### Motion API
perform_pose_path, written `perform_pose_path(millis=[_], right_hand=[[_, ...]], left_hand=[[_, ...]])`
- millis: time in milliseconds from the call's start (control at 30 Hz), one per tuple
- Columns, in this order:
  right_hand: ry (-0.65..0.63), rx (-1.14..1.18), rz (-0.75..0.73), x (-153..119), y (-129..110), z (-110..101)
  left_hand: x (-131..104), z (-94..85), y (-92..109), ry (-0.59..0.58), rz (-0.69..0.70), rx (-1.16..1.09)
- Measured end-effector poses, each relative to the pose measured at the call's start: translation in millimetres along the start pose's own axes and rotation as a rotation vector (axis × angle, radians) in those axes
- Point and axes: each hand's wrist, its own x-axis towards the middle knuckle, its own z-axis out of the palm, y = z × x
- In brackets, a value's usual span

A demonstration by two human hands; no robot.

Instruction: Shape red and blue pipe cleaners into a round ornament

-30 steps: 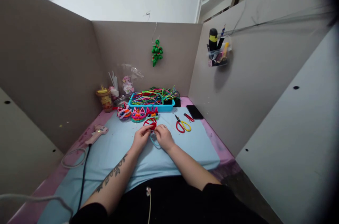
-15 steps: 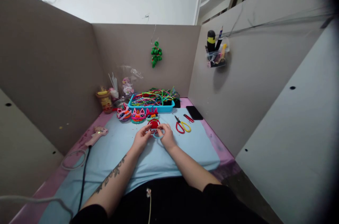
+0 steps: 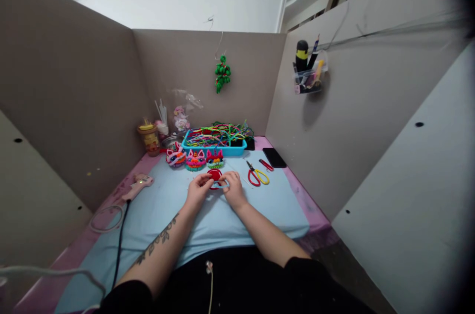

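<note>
Over the middle of the blue cloth [image 3: 260, 215], my left hand [image 3: 199, 189] and my right hand [image 3: 233, 190] face each other with fingers bent inward. Between them is a light blue strip [image 3: 221, 185], curved, pinched by my right fingertips; my left fingertips meet its other side. Just beyond it is a round red piece [image 3: 214, 175], close to my left fingertips; whether they touch it is too small to tell. Behind the hands stand three colourful fuzzy animal heads, a left one [image 3: 175, 156], a middle one [image 3: 195, 160] and a right one [image 3: 214, 159].
A blue tray [image 3: 222, 151] of fuzzy stems stands at the back. Right of my hands lie red-and-yellow scissors [image 3: 257, 175], a small red cutter [image 3: 266, 165] and a black phone [image 3: 274, 157]. A pink glue gun [image 3: 137, 187] with a cable lies left, near a jar [image 3: 150, 140].
The view has shifted slightly. The red piece shows more fully as a flat round between my hands, and the light blue strip has turned and moved a little.
</note>
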Motion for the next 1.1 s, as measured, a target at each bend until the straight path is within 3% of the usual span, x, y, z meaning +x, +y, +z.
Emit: perform_pose_path(millis=[267, 800, 1100], right_hand=[[0.11, -0.056, 0.041, 0.0, 1.8, -0.5], [0.123, -0.047, -0.011, -4.0, -4.1, 7.8], [0.096, -0.08, 0.036, -4.1, -3.3, 6.3]], left_hand=[[-0.9, -0.3, -0.2, -0.055, -0.024, -0.033], [-3.3, 4.8, 6.3, 0.027, -0.091, -0.179], [-5.9, 7.9, 6.0, 0.022, -0.114, -0.18]])
